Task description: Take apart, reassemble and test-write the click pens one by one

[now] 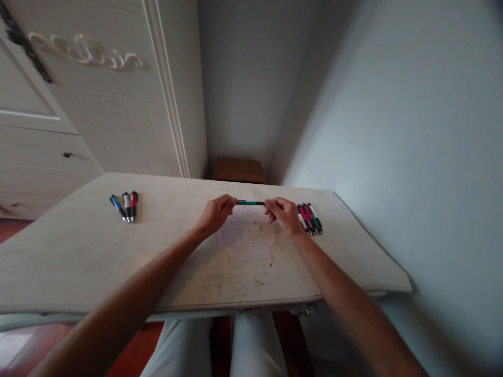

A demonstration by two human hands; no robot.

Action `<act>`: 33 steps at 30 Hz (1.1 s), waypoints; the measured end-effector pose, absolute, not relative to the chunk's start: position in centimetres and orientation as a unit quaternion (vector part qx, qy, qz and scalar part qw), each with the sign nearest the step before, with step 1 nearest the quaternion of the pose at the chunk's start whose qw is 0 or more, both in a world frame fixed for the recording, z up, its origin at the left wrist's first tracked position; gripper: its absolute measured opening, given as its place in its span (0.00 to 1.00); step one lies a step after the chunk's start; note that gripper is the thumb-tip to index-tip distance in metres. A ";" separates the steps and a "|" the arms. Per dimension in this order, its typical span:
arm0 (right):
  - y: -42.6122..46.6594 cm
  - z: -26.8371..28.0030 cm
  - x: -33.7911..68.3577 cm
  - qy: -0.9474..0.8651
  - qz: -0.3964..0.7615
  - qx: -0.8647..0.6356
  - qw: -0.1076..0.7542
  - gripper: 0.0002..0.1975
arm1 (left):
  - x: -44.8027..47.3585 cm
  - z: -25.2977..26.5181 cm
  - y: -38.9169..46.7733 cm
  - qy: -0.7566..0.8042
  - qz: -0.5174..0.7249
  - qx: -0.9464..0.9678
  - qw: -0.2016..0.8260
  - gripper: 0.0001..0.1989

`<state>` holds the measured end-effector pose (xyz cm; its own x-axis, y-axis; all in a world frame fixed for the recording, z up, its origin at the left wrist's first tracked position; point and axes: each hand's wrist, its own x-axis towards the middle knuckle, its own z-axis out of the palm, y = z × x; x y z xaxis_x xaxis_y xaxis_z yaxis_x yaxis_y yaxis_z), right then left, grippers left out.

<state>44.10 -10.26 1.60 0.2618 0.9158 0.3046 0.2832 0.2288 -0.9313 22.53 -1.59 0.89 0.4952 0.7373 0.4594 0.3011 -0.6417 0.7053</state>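
Observation:
A teal and black pen point(247, 202) is held level between my two hands, above the far part of a lined sheet of paper point(248, 241). My left hand point(217, 212) pinches its left end, where the clip shows. The black right end sits between the thumb and fingers of my right hand point(283, 213). The paper lies on the table and bears faint writing and dark marks. Just right of my right hand, several pens point(310, 219) in pink, teal, white and black lie side by side.
On the table's point(173, 230) left part lie three pens point(126, 207), blue, silver and red. A white cabinet point(118, 115) stands beyond the table at left, a wall point(401, 131) runs along the right, and a brown wooden box-like piece point(239, 170) is behind the far edge.

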 end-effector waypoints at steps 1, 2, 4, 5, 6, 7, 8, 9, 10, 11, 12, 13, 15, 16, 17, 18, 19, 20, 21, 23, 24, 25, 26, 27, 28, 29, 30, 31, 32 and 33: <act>-10.3 1.6 44.1 -0.540 0.279 -0.556 0.568 0.23 | 22.6 0.9 -1.6 0.312 0.393 0.816 0.288 0.19; -10.2 1.6 44.1 -0.540 0.278 -0.556 0.567 0.23 | 22.6 0.9 -1.5 0.304 0.400 0.813 0.294 0.16; -10.2 1.5 44.2 -0.539 0.275 -0.557 0.570 0.23 | 22.7 0.9 -1.4 0.284 0.419 0.807 0.303 0.11; -10.2 1.5 44.2 -0.538 0.273 -0.558 0.570 0.23 | 22.7 0.9 -1.3 0.276 0.429 0.805 0.304 0.11; -10.2 1.4 44.3 -0.537 0.270 -0.559 0.571 0.24 | 22.7 0.8 -1.3 0.269 0.437 0.803 0.304 0.11; -10.1 1.4 44.3 -0.537 0.269 -0.560 0.571 0.24 | 22.7 0.8 -1.4 0.264 0.443 0.802 0.302 0.12; -10.1 1.4 44.3 -0.538 0.268 -0.559 0.571 0.24 | 22.7 0.8 -1.4 0.262 0.446 0.801 0.300 0.13; -10.1 1.4 44.3 -0.539 0.267 -0.557 0.573 0.24 | 22.7 0.9 -1.5 0.264 0.450 0.800 0.298 0.15; -10.1 1.4 44.3 -0.540 0.267 -0.554 0.574 0.24 | 22.7 0.9 -1.6 0.269 0.451 0.797 0.297 0.16; -10.1 1.4 44.3 -0.542 0.267 -0.551 0.576 0.24 | 22.7 1.0 -1.8 0.279 0.451 0.794 0.298 0.17; -10.1 1.4 44.3 -0.543 0.267 -0.549 0.577 0.23 | 22.7 1.1 -1.9 0.290 0.449 0.789 0.302 0.17; -10.1 1.3 44.3 -0.543 0.267 -0.546 0.579 0.23 | 22.7 1.2 -2.0 0.302 0.444 0.785 0.307 0.17; -10.0 1.3 44.3 -0.543 0.269 -0.544 0.581 0.23 | 22.7 1.3 -2.0 0.321 0.429 0.783 0.316 0.17; -10.0 1.3 44.3 -0.543 0.269 -0.544 0.580 0.23 | 22.7 1.3 -2.0 0.323 0.423 0.784 0.319 0.17; -10.0 1.3 44.4 -0.544 0.268 -0.545 0.578 0.23 | 22.8 1.2 -1.9 0.322 0.421 0.786 0.319 0.16; -10.0 1.2 44.4 -0.545 0.267 -0.547 0.576 0.23 | 22.8 1.2 -1.8 0.318 0.423 0.787 0.316 0.15; -10.0 1.2 44.4 -0.546 0.266 -0.549 0.574 0.23 | 22.7 1.1 -1.7 0.310 0.429 0.788 0.313 0.12; -10.0 1.2 44.5 -0.547 0.265 -0.550 0.573 0.22 | 22.7 1.0 -1.5 0.300 0.438 0.789 0.308 0.09; -10.0 1.1 44.5 -0.548 0.264 -0.549 0.573 0.22 | 22.7 0.9 -1.4 0.288 0.449 0.791 0.300 0.08; -10.0 1.1 44.5 -0.548 0.262 -0.548 0.575 0.22 | 22.7 0.7 -1.3 0.265 0.466 0.796 0.280 0.08; -10.0 1.1 44.5 -0.548 0.260 -0.549 0.575 0.22 | 22.6 0.6 -1.3 0.254 0.471 0.800 0.272 0.11; -10.0 1.1 44.5 -0.548 0.258 -0.550 0.575 0.23 | 22.6 0.5 -1.3 0.246 0.473 0.803 0.266 0.15; -10.0 1.2 44.5 -0.548 0.256 -0.551 0.575 0.23 | 22.6 0.4 -1.3 0.242 0.473 0.805 0.262 0.19; -10.0 1.2 44.4 -0.548 0.254 -0.553 0.574 0.23 | 22.6 0.3 -1.4 0.243 0.471 0.807 0.261 0.23; -10.0 1.2 44.4 -0.548 0.253 -0.554 0.573 0.23 | 22.7 0.3 -1.4 0.250 0.467 0.807 0.262 0.26; -10.0 1.2 44.4 -0.549 0.254 -0.554 0.571 0.23 | 22.7 0.4 -1.5 0.261 0.461 0.806 0.265 0.26; -10.0 1.3 44.3 -0.550 0.255 -0.553 0.571 0.23 | 22.7 0.4 -1.6 0.274 0.450 0.806 0.270 0.24; -10.0 1.2 44.3 -0.551 0.257 -0.551 0.571 0.23 | 22.7 0.6 -1.7 0.285 0.436 0.808 0.276 0.20; -10.0 1.2 44.3 -0.550 0.261 -0.549 0.573 0.23 | 22.7 0.8 -1.8 0.293 0.420 0.811 0.284 0.17; -10.0 1.2 44.3 -0.550 0.264 -0.546 0.574 0.22 | 22.7 0.9 -1.9 0.299 0.404 0.814 0.290 0.17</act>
<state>44.28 -10.05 1.23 0.2553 0.9041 0.3427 0.2967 0.2641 -0.9177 22.68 -1.94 0.94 0.4943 0.7217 0.4846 0.2529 -0.6527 0.7142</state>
